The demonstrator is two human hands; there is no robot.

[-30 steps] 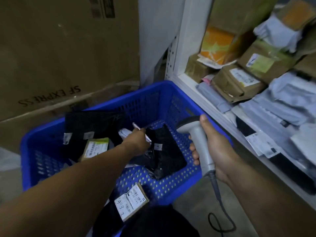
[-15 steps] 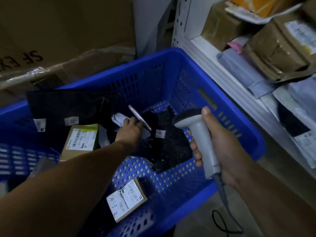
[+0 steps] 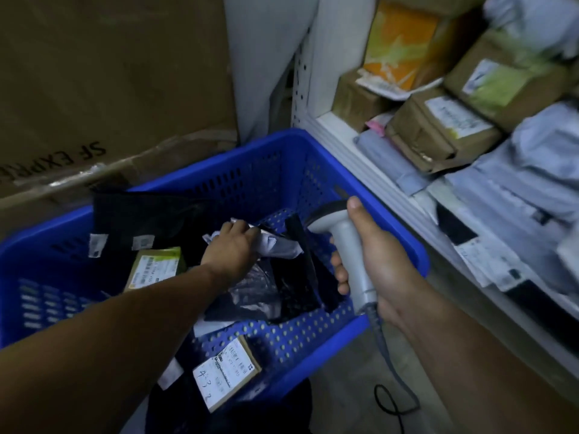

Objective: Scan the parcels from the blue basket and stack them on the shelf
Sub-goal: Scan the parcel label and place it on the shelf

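Note:
The blue basket sits on the floor beside the white shelf. Inside it, my left hand closes on a crumpled white parcel that lies on a black plastic bag parcel. My right hand grips a grey barcode scanner above the basket's right rim, its head pointing left toward the white parcel. Also in the basket are a green-labelled small box, a flat black parcel and a small box with a handwritten label.
The shelf holds several brown boxes, an orange parcel and grey mailer bags. A large cardboard box stands behind the basket. The scanner's black cable loops on the floor.
My left hand has moved right and closed over the white parcel, which now lies further right on the black bag. The view has shifted; the scanner stays in my right hand.

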